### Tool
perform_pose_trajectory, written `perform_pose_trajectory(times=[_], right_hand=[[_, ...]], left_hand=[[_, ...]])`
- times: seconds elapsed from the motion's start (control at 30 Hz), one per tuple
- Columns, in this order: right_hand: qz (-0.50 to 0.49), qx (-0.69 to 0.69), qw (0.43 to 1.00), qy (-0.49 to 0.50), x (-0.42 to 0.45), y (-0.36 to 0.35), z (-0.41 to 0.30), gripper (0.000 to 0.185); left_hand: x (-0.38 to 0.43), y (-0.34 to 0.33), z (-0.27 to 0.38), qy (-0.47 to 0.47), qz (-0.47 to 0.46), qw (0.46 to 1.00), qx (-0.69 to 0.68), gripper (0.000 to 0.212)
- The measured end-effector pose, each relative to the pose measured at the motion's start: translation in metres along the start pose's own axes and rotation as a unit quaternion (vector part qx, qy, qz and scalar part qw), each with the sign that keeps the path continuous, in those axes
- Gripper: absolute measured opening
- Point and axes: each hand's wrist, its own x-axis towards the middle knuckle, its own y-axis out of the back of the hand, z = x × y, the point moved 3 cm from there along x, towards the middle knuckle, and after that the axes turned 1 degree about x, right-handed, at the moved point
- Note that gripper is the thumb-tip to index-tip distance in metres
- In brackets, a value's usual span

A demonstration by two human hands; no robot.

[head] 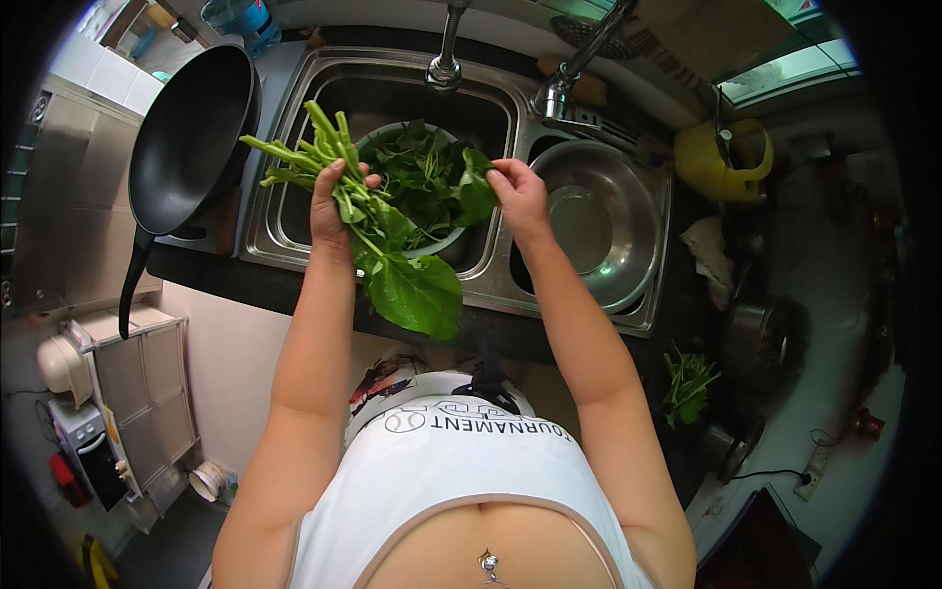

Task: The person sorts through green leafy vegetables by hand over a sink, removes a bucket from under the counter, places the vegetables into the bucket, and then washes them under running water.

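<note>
My left hand is closed around a bunch of leafy greens. Their pale green stems jut out up and to the left, and one broad leaf droops over the sink's front edge. Between the thumb and fingers of my right hand is a single green leaf, at the right side of a pale bowl. That bowl stands in the left basin and holds a heap of loose leaves. Part of its rim is hidden by the bunch and my left hand.
A shiny steel bowl sits in the right basin of the steel sink. A black wok stands to the left, its handle over the counter edge. A faucet rises behind. Stems and a pot lie right.
</note>
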Motion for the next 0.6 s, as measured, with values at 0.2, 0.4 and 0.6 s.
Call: perform_pose_trajectory(times=[0.2, 0.4, 0.6], right_hand=[[-0.052, -0.288, 0.956, 0.014, 0.013, -0.051, 0.062, 0.045], [-0.114, 0.036, 0.983, -0.142, -0.032, -0.012, -0.007, 0.020], [0.044, 0.044, 0.990, -0.129, -0.098, 0.074, -0.034, 0.014]], left_hand=[[0.000, 0.008, 0.017, -0.002, -0.039, 0.999, -0.029, 0.034], [0.009, 0.010, 0.001, -0.008, -0.035, 0.997, -0.067, 0.029], [0.030, -0.044, -0.055, -0.058, 0.177, 0.981, 0.059, 0.020]])
